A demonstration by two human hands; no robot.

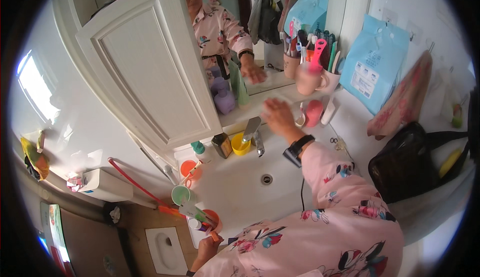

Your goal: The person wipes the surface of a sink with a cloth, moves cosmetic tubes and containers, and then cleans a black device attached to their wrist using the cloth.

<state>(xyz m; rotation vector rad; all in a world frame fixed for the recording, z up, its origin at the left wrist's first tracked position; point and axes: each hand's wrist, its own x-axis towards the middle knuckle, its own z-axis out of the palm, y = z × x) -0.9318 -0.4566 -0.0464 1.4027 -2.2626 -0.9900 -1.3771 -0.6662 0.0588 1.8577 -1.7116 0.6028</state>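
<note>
Pink round pot point(314, 113) stands on the shelf under the mirror, just to the right of the right hand point(277, 117) and apart from it. There is only the head view. In it that hand is raised over the sink point(235, 187), blurred, with the fingers spread and nothing in them as far as the blur lets me tell. A white spoon-like thing point(300, 120) lies between the hand and the pot. Above the hand stands a pink mug point(309, 79) full of brushes and combs. Below and to the left of it are the tap point(258, 141) and a yellow cup point(240, 145).

The left hand point(206, 250) sits low at the near rim of the sink, fingers curled just under an orange cup point(212, 219) holding tubes and a brush. Whether it grips the cup or only touches it, I cannot tell. A green cup point(180, 194) stands a little beyond it.

As I judge it, little is done so far: the pot is not yet taken up, and every cup stands in its place around the basin.
</note>
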